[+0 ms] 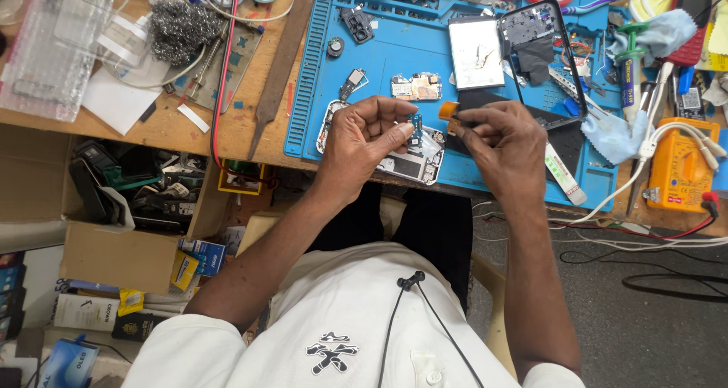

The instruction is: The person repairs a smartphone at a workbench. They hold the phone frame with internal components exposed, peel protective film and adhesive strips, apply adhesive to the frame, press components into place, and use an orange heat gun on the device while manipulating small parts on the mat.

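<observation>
Pinching a small blue circuit board [415, 125] between thumb and fingertips, our left hand [364, 142] holds it just above the blue ribbed work mat [379, 62]. Our right hand [504, 142] grips a thin orange flex strip [449, 111] beside it. Below lies a glossy phone frame [413, 161]; a yellow multimeter [679, 168] sits right.
</observation>
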Demonstrator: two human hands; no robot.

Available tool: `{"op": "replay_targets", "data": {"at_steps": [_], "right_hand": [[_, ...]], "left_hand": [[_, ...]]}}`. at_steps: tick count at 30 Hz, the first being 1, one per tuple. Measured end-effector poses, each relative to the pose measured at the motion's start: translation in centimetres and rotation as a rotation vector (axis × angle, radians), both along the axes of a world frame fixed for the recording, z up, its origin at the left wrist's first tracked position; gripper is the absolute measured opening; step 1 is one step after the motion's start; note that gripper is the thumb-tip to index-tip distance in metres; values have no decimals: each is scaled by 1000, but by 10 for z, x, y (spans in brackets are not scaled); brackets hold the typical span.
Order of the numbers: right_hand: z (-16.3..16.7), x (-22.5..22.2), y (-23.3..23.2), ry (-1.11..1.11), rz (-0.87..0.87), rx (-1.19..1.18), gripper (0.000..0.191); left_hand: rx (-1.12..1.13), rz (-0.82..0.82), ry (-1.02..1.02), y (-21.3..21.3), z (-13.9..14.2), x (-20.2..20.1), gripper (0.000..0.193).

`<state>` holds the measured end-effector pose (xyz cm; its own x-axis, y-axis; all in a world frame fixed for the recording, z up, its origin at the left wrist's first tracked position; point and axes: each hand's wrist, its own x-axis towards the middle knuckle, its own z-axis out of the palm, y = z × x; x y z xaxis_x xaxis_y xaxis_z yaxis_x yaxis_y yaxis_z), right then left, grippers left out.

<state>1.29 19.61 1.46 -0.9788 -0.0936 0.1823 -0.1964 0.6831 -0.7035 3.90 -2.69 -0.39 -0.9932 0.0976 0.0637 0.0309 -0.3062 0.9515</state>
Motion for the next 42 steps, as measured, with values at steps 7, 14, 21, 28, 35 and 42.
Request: {"op": "replay_targets", "data": {"at_steps": [7, 14, 21, 28, 35, 42], "right_hand": [[20, -3, -1, 209, 80, -141, 10], [14, -68, -18, -331, 260, -665, 16], [19, -131, -17, -367, 262, -757, 15], [9, -141, -18, -368, 256, -736, 16], [4, -142, -19, -441, 235, -755, 14], [3, -142, -20, -406, 236, -657, 14]], "left_hand": [[50, -101, 9, -7, 10, -30, 22], [-48, -200, 27, -12, 18, -94, 21], [-58, -189, 71, -6, 22, -151, 23], [-54, -167, 56, -7, 11, -163, 23], [-40, -193, 16, -8, 4, -165, 22], [-135, -178, 41, -8, 7, -163, 20]]}}
